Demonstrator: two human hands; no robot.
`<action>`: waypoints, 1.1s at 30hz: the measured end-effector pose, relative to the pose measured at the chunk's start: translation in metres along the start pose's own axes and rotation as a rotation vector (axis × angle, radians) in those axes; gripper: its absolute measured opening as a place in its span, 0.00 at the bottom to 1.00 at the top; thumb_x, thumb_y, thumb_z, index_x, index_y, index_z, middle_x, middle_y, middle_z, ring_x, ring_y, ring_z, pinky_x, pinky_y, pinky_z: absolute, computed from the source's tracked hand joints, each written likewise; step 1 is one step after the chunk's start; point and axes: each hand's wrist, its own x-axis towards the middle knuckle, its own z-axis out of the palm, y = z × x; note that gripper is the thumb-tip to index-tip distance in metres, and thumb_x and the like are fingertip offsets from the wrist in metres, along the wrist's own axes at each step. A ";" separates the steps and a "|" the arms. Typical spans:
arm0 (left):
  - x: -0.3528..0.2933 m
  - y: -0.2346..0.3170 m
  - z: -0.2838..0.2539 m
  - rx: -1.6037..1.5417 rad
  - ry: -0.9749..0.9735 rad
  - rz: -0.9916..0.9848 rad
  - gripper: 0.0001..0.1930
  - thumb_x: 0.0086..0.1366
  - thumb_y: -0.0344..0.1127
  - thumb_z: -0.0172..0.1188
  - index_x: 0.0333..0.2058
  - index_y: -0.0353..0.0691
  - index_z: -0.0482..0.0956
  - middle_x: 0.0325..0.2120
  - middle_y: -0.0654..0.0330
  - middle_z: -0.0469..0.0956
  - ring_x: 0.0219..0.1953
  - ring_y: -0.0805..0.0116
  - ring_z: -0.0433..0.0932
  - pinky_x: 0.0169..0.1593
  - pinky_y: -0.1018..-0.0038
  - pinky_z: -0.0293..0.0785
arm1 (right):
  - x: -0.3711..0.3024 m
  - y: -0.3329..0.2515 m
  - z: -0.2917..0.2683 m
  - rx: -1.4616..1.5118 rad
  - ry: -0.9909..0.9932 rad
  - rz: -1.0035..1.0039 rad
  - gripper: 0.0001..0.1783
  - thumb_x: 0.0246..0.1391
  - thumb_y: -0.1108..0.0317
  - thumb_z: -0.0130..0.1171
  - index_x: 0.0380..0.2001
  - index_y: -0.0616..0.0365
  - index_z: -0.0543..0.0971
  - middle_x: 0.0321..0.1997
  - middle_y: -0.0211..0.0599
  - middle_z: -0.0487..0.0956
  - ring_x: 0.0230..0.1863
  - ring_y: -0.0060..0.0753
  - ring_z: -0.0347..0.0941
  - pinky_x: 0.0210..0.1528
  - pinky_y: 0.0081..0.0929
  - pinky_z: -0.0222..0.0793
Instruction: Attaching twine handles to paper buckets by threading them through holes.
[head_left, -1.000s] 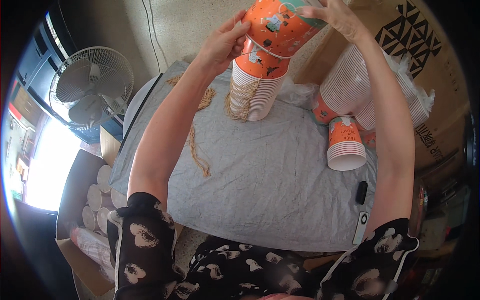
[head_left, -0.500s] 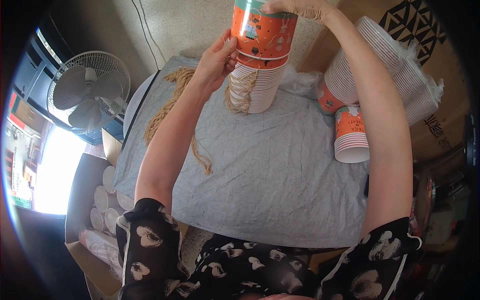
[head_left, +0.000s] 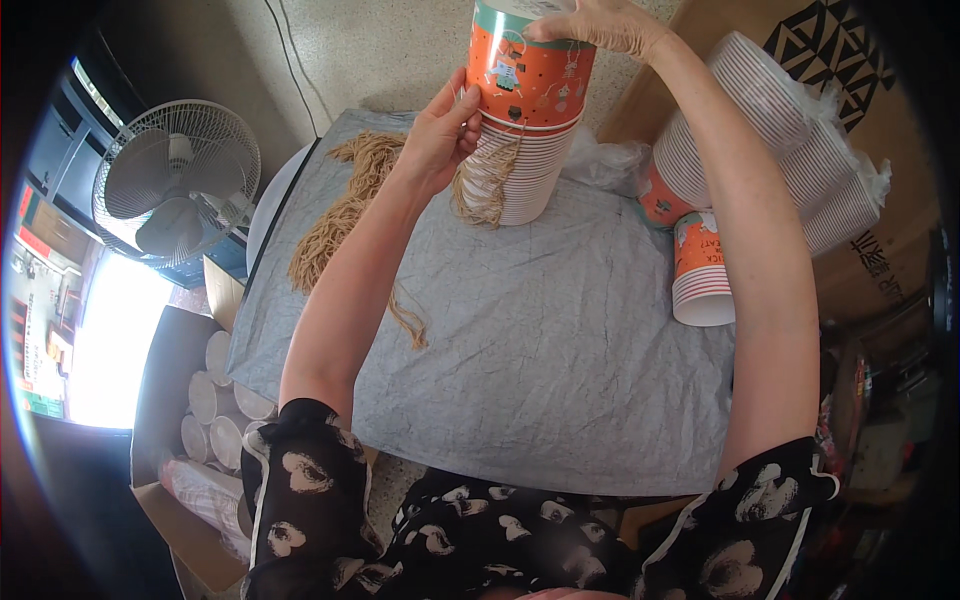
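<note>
An orange paper cup point(head_left: 545, 85) with a green band and cartoon figures sits upside down on top of a tall stack of white-rimmed paper cups point(head_left: 535, 180). From above, my right hand point(head_left: 605, 28) grips its upturned base, thumb at the front. My left hand point(head_left: 440, 140) is closed at the cup's left side, its thumb and forefinger against the wall near the rim. Tan strings point(head_left: 483, 185) hang down the left side of the stack. Left of my left forearm lies a loose bundle of tan string point(head_left: 335, 235) on the grey-covered table point(head_left: 520, 350).
Nested paper cups point(head_left: 765, 110) in clear plastic lean at the right, by a large cardboard box point(head_left: 690, 30). A short cup stack point(head_left: 702, 285) lies tipped near my right forearm. A fan point(head_left: 178, 180) and an open carton of cups point(head_left: 175, 540) are at the left.
The orange cup has come down over the stack, covering the orange wall that showed between them. Both hands have shifted slightly right.
</note>
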 end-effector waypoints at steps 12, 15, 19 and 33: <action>-0.004 -0.009 -0.001 -0.015 0.001 0.006 0.41 0.71 0.42 0.62 0.75 0.50 0.47 0.24 0.73 0.70 0.24 0.85 0.65 0.29 0.87 0.62 | -0.004 -0.005 0.025 -0.459 0.049 0.130 0.61 0.41 0.37 0.73 0.69 0.67 0.62 0.75 0.62 0.56 0.76 0.60 0.52 0.76 0.47 0.50; -0.010 -0.015 -0.002 -0.083 0.018 0.020 0.38 0.71 0.41 0.62 0.73 0.50 0.52 0.24 0.73 0.71 0.24 0.85 0.67 0.29 0.87 0.64 | -0.003 -0.008 0.027 -0.491 0.038 0.190 0.62 0.40 0.34 0.72 0.70 0.63 0.62 0.76 0.61 0.54 0.77 0.60 0.49 0.77 0.48 0.48; -0.015 -0.031 -0.011 -0.336 0.058 0.077 0.19 0.71 0.37 0.61 0.58 0.43 0.72 0.26 0.71 0.76 0.29 0.81 0.78 0.36 0.86 0.76 | -0.003 -0.010 0.030 -0.478 0.055 0.214 0.61 0.40 0.32 0.70 0.70 0.61 0.64 0.76 0.62 0.55 0.76 0.60 0.50 0.77 0.47 0.48; -0.036 -0.035 0.020 -0.345 0.020 0.013 0.11 0.68 0.30 0.57 0.44 0.28 0.77 0.45 0.48 0.83 0.47 0.64 0.83 0.56 0.76 0.80 | -0.004 -0.003 0.029 -0.435 0.096 0.151 0.57 0.39 0.37 0.71 0.67 0.62 0.68 0.73 0.65 0.59 0.75 0.61 0.54 0.75 0.44 0.52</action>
